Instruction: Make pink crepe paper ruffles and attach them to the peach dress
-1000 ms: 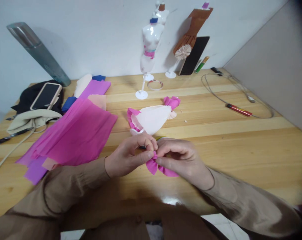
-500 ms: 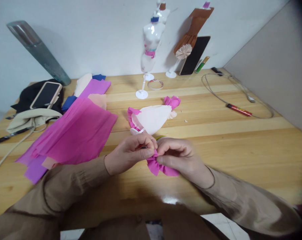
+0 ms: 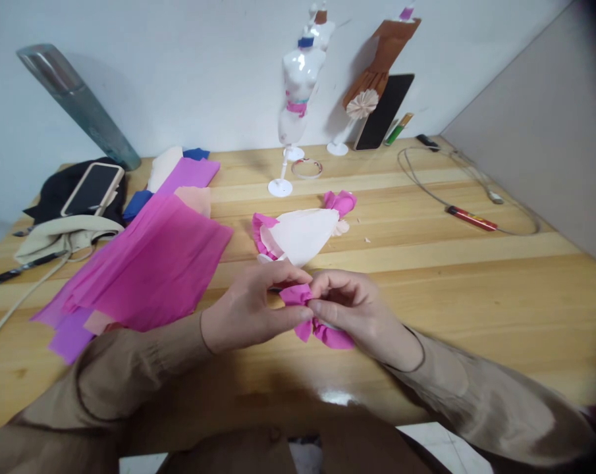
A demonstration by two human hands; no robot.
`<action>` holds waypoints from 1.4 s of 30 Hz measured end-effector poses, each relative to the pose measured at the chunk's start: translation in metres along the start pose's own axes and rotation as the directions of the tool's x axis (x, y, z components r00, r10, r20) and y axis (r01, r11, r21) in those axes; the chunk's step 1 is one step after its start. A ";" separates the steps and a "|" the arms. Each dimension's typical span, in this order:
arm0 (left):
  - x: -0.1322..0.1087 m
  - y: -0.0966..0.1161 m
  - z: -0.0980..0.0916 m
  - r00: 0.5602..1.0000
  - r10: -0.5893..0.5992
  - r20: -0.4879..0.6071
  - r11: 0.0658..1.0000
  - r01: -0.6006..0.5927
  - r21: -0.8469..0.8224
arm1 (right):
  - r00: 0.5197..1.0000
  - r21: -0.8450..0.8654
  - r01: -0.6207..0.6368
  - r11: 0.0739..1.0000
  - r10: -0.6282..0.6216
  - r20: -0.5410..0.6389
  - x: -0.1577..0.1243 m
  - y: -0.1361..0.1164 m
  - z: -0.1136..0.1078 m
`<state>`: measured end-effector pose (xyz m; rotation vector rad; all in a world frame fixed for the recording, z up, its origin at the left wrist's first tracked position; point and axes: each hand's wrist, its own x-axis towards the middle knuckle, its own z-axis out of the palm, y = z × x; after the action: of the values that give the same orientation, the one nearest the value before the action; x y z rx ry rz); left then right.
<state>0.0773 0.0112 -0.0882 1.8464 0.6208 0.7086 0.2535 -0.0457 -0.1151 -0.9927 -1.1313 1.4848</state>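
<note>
A small ruffled strip of magenta paper [image 3: 333, 336] is pinched between my two hands over the front of the table. My left hand [image 3: 258, 306] has its thumb and fingertips on the strip's left part. My right hand [image 3: 359, 313] pinches the strip beside it, the fingertips of both hands almost touching. Just beyond them lies a white paper dress shape [image 3: 305, 234] with magenta ruffles at its left end and a magenta bunch at its right end. Large magenta paper sheets [image 3: 164, 263] lie to the left.
White mannequin [image 3: 302, 79] and brown-dressed mannequin [image 3: 381, 59] stand at the back, near a dark tablet [image 3: 384, 112]. A phone [image 3: 93, 189], a bottle [image 3: 80, 105] and a pen [image 3: 24, 268] are left; a cable with a red tube [image 3: 471, 218] is right.
My left hand has shifted slightly left and its fingers have spread a little. A flap of the magenta strip now shows between its thumb and fingers. My right hand has barely moved.
</note>
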 end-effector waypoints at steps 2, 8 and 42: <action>0.001 0.001 0.000 0.992 -0.124 0.014 0.985 0.125 -0.116 | 1.000 0.011 -0.009 1.000 0.009 0.000 0.000 0.000 0.000; 0.003 0.006 -0.003 0.953 -0.299 0.042 0.891 0.295 -0.346 | 0.998 -0.020 -0.055 0.998 0.054 -0.009 -0.001 -0.001 -0.001; 0.015 0.006 -0.040 0.837 -0.467 -0.287 0.850 0.335 -0.407 | 0.992 -0.198 0.021 0.980 -0.044 -0.114 0.015 -0.039 -0.021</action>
<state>0.0598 0.0442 -0.0674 1.2014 1.0381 0.8263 0.2792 -0.0246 -0.0824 -1.1763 -1.2190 1.2880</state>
